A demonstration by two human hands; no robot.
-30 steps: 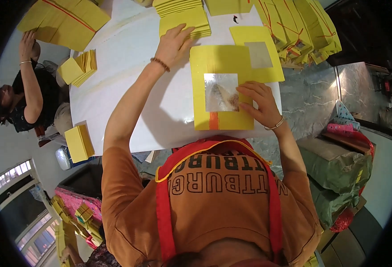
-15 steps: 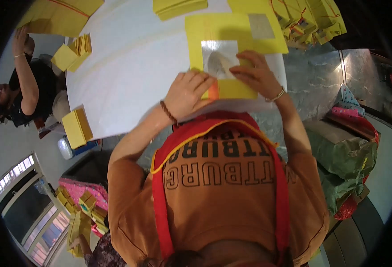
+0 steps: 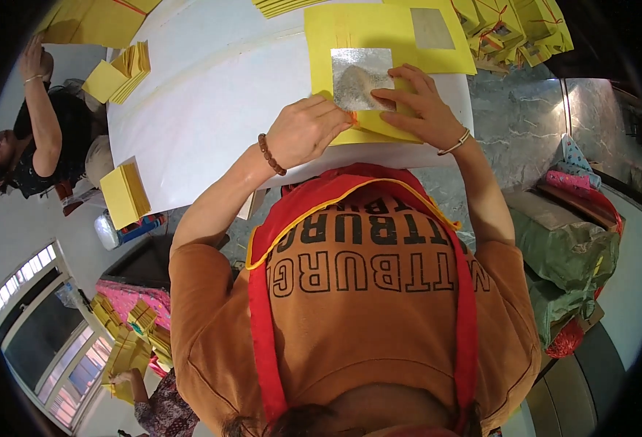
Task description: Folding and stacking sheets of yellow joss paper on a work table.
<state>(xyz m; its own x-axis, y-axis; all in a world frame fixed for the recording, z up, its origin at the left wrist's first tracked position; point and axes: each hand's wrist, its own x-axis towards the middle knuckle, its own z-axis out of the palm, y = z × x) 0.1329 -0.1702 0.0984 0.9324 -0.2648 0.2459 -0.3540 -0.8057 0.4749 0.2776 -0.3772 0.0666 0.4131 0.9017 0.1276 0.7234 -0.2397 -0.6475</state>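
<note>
In front of me on the white table lies a yellow paper sheet [image 3: 319, 65] with a shiny silver square [image 3: 363, 65] on it. My left hand [image 3: 308, 132] is closed at the sheet's near left edge, its fingertips pinching the paper beside a small orange strip [image 3: 352, 119]. Part of that strip is hidden under the fingers. My right hand [image 3: 424, 111] lies with fingers apart on the right side of the silver square and the yellow paper below it. The sheet's near edge lifts a little between my hands.
A second yellow sheet with a grey square [image 3: 432, 29] lies beyond. Yellow paper bundles [image 3: 510, 25] tied with red cord are at the far right. Folded yellow stacks [image 3: 126, 195] stand along the white table's [image 3: 212, 109] left edge. A co-worker's arm [image 3: 40, 116] reaches in at far left.
My left hand has moved slightly away from me along with the sheet's near edge, covering more of the orange strip. The silver square sits a little farther off in view.
</note>
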